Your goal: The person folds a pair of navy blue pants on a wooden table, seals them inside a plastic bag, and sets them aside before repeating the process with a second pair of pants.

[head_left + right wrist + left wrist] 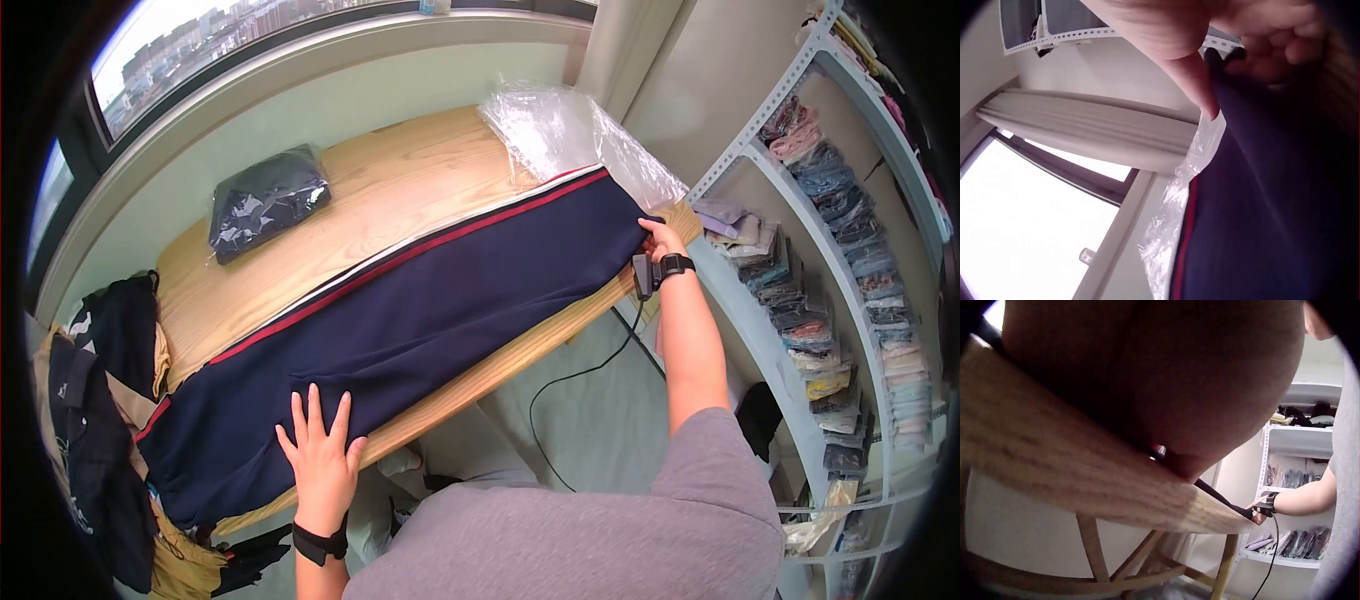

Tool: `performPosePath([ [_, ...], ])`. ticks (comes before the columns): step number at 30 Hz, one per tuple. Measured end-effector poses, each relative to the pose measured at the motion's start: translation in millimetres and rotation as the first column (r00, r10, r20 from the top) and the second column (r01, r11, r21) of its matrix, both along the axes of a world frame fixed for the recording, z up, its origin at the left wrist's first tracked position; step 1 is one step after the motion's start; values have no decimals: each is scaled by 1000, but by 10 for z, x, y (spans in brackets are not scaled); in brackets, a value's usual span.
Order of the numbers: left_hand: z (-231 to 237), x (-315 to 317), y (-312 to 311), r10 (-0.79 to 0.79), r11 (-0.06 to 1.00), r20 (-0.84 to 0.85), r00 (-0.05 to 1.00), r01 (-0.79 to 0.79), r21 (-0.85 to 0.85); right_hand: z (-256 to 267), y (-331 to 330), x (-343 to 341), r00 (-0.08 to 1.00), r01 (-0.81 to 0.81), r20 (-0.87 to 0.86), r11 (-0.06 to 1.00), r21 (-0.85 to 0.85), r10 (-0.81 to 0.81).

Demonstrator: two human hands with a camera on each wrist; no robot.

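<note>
Navy track pants [430, 280] with a red and white side stripe lie lengthwise across the wooden table [420, 150]. Fingers spread, my left hand [322, 450] rests flat on the fabric near the front edge, beside a raised crease. At the far right end, my right hand [662, 240] pinches a corner of the pants. In the right wrist view the thumb [1194, 81] presses on the navy cloth [1241, 206], with the other fingers curled behind it. The left wrist view shows mostly the dark underside of my left hand [1147, 375] over the table edge.
A dark folded garment in a clear bag [268, 200] sits at the back left. Clear plastic wrapping [560, 120] lies at the back right. Dark and tan clothes [95, 430] hang at the left end. Shelves [780, 190] with bagged clothes stand right; a cable [560, 380] hangs from my right wrist.
</note>
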State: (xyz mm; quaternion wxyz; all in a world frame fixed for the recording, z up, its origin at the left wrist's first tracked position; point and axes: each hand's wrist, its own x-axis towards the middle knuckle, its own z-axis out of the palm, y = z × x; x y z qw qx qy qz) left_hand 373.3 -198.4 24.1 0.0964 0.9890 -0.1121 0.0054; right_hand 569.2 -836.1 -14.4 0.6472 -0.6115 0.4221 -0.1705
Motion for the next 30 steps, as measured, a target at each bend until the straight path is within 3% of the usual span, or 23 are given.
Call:
performPosePath([
  [3, -28, -6, 8, -5, 1000, 26, 1000, 5, 1, 59, -26, 116, 999, -6, 41, 993, 118, 1],
  [5, -27, -11, 5, -3, 1000, 33, 999, 3, 1, 264, 243, 30, 993, -85, 108, 944, 318, 53],
  [7, -33, -10, 0, -3, 1000, 37, 999, 3, 0, 532, 580, -54, 991, -124, 92, 949, 290, 102],
  [9, -35, -9, 6, -4, 1000, 40, 999, 4, -3, 689, 829, -81, 896, -193, 409, 981, 15, 170],
  [10, -33, -8, 10, 0, 1000, 34, 999, 0, -5, 786, 968, -105, 898, -197, 404, 980, 15, 174],
  [13, -38, -10, 11, -9, 1000, 47, 999, 9, -1, 1172, 1556, -332, 603, -545, 592, 818, -184, 534],
  [15, -44, -10, 9, -11, 1000, 68, 998, 11, 0, 1271, 2071, -553, 531, -641, 551, 730, -237, 644],
  [16, -49, -7, 10, -12, 1000, 64, 998, 12, -2, 1320, 2325, -696, 554, -648, 329, 644, -406, 765],
  [17, -60, -6, 13, -12, 1000, 73, 997, 12, -5, 1314, 2537, -811, 567, -663, 82, 514, -544, 819],
  [19, -70, -9, 19, -10, 1000, 79, 997, 10, -9, 846, 2690, -802, 298, -551, -117, 71, -831, 947],
  [21, -60, -9, 17, -9, 1000, 77, 997, 10, -13, 572, 2788, -876, 150, -755, -379, -142, -640, 913],
  [24, -82, -4, 23, -11, 1000, 89, 996, 12, -5, 477, 2916, -998, 188, -744, -562, -257, -617, 805],
  [28, -88, -1, 13, -10, 1000, 106, 994, 10, 2, 508, 2922, -970, 199, -739, -543, -239, -629, 816],
  [30, -76, -5, 13, -3, 1000, 107, 994, 3, 0, 499, 2906, -886, 231, -783, -383, -63, -619, 894],
])
